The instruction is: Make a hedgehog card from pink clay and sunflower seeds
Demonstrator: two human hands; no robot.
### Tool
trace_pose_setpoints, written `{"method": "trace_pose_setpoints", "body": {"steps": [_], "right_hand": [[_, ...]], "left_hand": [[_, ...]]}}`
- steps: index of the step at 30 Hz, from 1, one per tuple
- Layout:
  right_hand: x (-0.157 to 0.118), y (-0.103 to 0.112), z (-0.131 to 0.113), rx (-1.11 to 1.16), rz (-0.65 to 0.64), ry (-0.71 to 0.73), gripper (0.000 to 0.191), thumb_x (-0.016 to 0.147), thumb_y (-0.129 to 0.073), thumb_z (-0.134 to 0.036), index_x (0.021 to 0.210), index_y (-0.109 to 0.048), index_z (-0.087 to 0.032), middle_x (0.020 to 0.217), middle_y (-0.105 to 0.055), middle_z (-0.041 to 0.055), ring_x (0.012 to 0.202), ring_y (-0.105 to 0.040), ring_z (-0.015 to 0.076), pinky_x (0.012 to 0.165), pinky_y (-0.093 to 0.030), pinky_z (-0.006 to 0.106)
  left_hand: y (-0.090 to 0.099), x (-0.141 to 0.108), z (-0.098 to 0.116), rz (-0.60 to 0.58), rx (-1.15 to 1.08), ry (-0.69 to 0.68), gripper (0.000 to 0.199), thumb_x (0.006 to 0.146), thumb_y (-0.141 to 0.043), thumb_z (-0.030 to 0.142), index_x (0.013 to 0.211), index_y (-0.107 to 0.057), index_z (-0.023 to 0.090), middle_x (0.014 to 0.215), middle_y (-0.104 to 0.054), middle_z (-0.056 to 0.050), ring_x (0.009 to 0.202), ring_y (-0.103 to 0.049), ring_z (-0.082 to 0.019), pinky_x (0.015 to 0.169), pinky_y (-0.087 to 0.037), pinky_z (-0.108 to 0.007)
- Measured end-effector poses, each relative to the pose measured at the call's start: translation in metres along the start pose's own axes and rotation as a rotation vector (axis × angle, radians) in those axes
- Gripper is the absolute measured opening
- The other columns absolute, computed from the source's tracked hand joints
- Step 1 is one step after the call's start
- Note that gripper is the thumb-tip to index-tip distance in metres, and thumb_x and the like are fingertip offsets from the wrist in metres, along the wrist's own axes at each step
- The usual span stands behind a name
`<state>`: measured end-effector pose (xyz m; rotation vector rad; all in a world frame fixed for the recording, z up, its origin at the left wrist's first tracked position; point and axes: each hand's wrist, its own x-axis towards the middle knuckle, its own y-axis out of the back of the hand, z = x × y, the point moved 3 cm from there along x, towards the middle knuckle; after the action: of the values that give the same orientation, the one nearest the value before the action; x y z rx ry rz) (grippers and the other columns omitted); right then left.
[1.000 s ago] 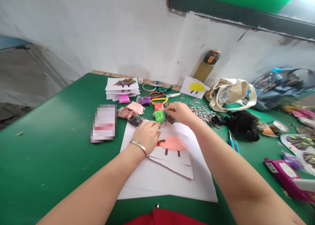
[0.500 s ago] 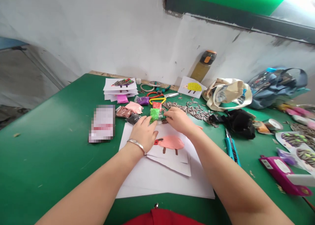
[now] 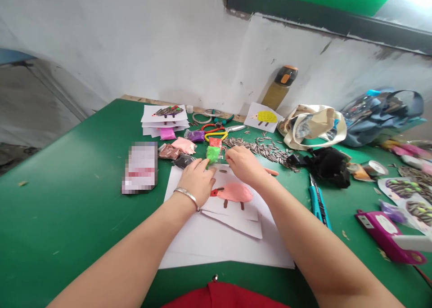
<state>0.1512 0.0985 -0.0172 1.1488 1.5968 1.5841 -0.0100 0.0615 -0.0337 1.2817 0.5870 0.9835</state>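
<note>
Flanking a packet (image 3: 213, 155) of green clay (image 3: 212, 153), left hand (image 3: 195, 180) spreads empty on paper (image 3: 216, 250); right hand (image 3: 243, 165) curls, grip unclear.

- We believe this is a craft workshop.
- On the green table (image 3: 84, 186) we see small coloured packets (image 3: 213, 154), scissors (image 3: 216, 136), a cutter knife (image 3: 318, 202) and many striped seeds (image 3: 270, 151).
- We notice also animal pictures (image 3: 236, 193), and a stained white wall (image 3: 135, 42).
</note>
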Motion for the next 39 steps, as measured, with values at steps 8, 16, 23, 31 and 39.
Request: {"method": "trace_pose_setpoints", "body": {"steps": [8,16,23,31,39], "right_hand": [[-0.020,-0.001,0.010,0.103,0.061,-0.084,0.032,0.087,-0.037,-0.010,0.101,-0.065,-0.020,0.090,-0.061,0.0073,0.084,-0.051,0.0191,0.070,-0.034,0.027],[-0.020,-0.007,0.012,0.181,0.227,-0.100,0.028,0.086,-0.040,-0.011,0.090,-0.066,-0.019,0.090,-0.062,0.0079,0.085,-0.053,0.0208,0.071,-0.038,0.029],[-0.037,0.008,0.001,0.359,0.375,-0.142,0.024,0.086,-0.043,-0.014,0.088,-0.066,-0.020,0.080,-0.060,0.0037,0.077,-0.054,0.0170,0.071,-0.042,0.028],[-0.076,0.024,-0.031,0.670,0.321,-0.277,0.018,0.082,-0.050,-0.015,0.086,-0.066,-0.022,0.081,-0.067,-0.0011,0.074,-0.058,0.0130,0.070,-0.044,0.024],[-0.076,0.010,-0.012,0.810,0.261,-0.422,0.014,0.081,-0.055,-0.022,0.086,-0.068,-0.022,0.082,-0.068,-0.0012,0.073,-0.060,0.0132,0.068,-0.046,0.025]], "left_hand": [[-0.002,-0.001,-0.001,0.020,0.002,-0.011,0.024,0.086,-0.052,0.026,0.102,-0.068,0.018,0.131,-0.051,-0.014,0.121,-0.043,-0.030,0.100,-0.039,-0.048],[0.002,0.002,-0.001,0.078,-0.025,-0.097,0.025,0.090,-0.045,0.024,0.091,-0.069,0.017,0.104,-0.065,-0.010,0.108,-0.052,-0.026,0.097,-0.042,-0.043],[0.012,0.003,0.003,0.086,-0.083,-0.099,0.024,0.089,-0.045,0.018,0.085,-0.068,0.013,0.088,-0.068,-0.009,0.091,-0.058,-0.022,0.090,-0.043,-0.037],[0.017,0.003,0.008,-0.131,-0.100,-0.056,0.029,0.088,-0.046,0.021,0.064,-0.063,0.018,0.069,-0.065,-0.002,0.070,-0.057,-0.018,0.062,-0.036,-0.030],[0.007,0.005,0.006,-0.137,-0.176,-0.093,0.017,0.084,-0.053,0.020,0.080,-0.070,0.019,0.084,-0.071,-0.002,0.080,-0.060,-0.018,0.072,-0.038,-0.030]]}}
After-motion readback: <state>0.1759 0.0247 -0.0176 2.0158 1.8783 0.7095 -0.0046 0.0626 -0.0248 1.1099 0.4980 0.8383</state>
